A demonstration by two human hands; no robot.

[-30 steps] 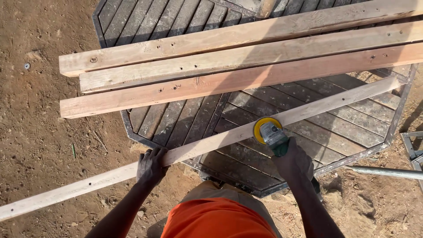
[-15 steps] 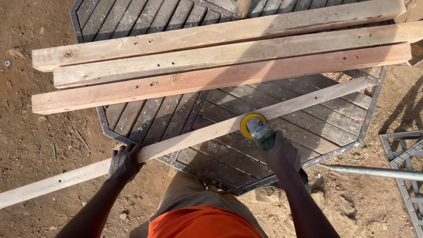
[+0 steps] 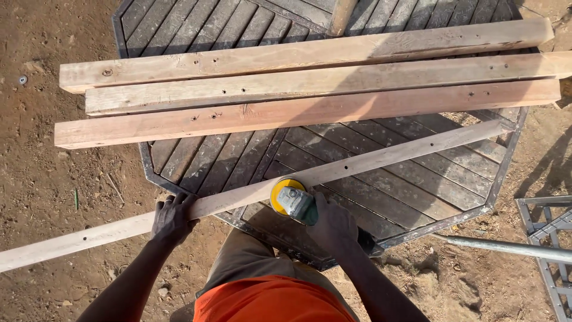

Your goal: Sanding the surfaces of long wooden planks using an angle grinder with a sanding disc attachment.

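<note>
A long pale wooden slat lies slanted across a dark octagonal slatted table, its left end jutting out over the dirt. My left hand grips this slat just past the table's left edge. My right hand holds a green angle grinder whose yellow disc rests against the slat's near edge, about mid-table. My orange shirt and khaki trousers fill the bottom centre.
Three thick timber beams lie side by side across the table's far half. A metal pipe and a grey metal frame lie on the dirt at right. Bare reddish earth surrounds the table.
The view has shifted so the table and beams sit further right. Both hands keep their grip, and the grinder stays on the slat at about the same spot.
</note>
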